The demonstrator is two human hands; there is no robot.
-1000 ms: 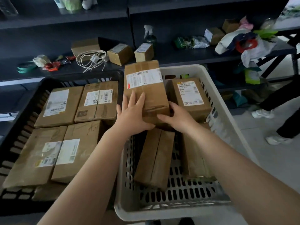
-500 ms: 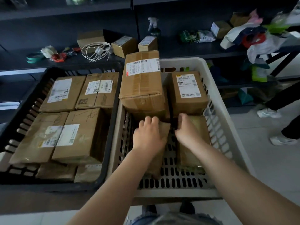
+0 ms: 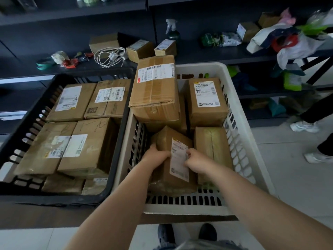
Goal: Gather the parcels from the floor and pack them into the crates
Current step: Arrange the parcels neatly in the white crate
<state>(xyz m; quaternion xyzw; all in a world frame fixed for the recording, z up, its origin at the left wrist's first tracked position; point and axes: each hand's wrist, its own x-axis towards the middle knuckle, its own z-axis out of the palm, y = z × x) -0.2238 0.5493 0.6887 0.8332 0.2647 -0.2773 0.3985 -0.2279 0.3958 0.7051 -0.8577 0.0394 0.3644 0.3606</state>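
Both hands in the white crate (image 3: 239,112). Our left hand (image 3: 156,156) wraps the left edge of a small labelled parcel (image 3: 173,159), fingers curled around its side; our right hand (image 3: 195,158) pinches its right edge at the white label, fingers bent. The parcel is tilted, one corner up, sitting in the near-left part of the crate, just beside a taped parcel (image 3: 212,145) lying along the right wall.

Step in hand, as we judge it: seating this parcel among the others already packed. Next move calls for turning it square and pressing it down flat into the gap by the left wall, without nudging the large parcel (image 3: 155,91) perched on the stack behind, which overhangs the rim towards the black crate (image 3: 36,112).

Behind right, another labelled parcel (image 3: 206,100). Black crate holds several boxes, packed close.

Against the frame half a second ago: our hands then lay flat, one on each of two low parcels. Now both have closed on the left one, and it has been lifted and rotated so its label faces up. The large parcel has not shifted.
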